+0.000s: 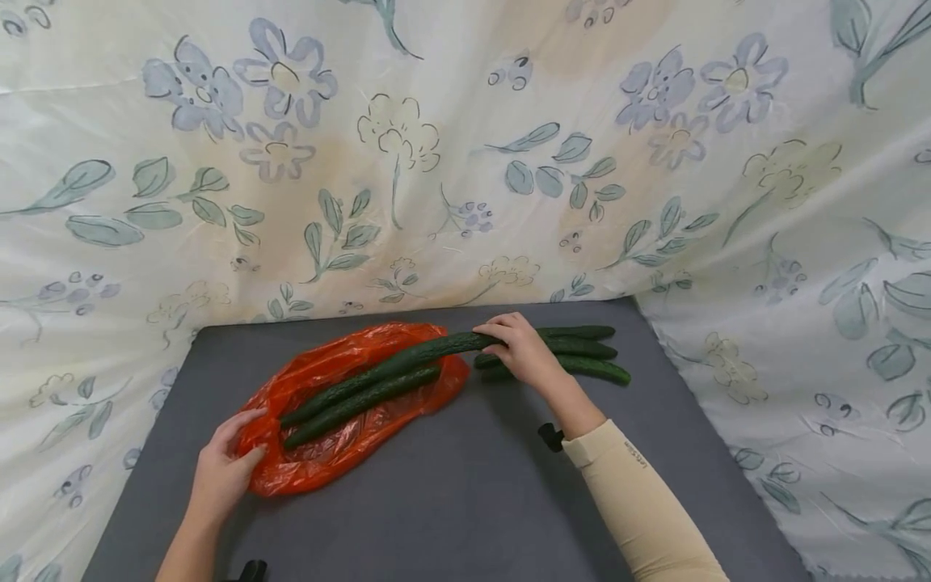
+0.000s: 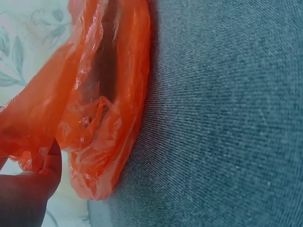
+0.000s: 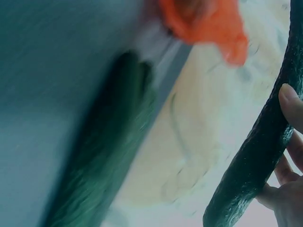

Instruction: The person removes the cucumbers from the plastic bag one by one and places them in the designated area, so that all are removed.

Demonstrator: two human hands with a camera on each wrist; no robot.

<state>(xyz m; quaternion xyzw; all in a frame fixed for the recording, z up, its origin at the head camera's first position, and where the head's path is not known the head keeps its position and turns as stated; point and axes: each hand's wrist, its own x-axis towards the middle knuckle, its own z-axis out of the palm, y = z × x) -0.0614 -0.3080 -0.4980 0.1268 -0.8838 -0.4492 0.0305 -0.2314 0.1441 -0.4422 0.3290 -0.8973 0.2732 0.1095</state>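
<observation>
Floral cloth [image 1: 436, 162] backs a grey bench [image 1: 473, 501]. A red bag [image 1: 309, 478] holds a cucumber [image 1: 364, 406]; more cucumbers [image 1: 585, 347] lie to its right. The left hand's [image 1: 225, 461] fingers pinch the bag; the right hand's [image 1: 522, 352] grasp a long cucumber [image 1: 422, 353] reaching over it.

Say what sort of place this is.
Probably a makeshift indoor work or filming corner, though the room beyond is hidden: a gray tabletop with floral fabric hung behind and at the sides. The red plastic bag and cucumbers hint at home use.
</observation>
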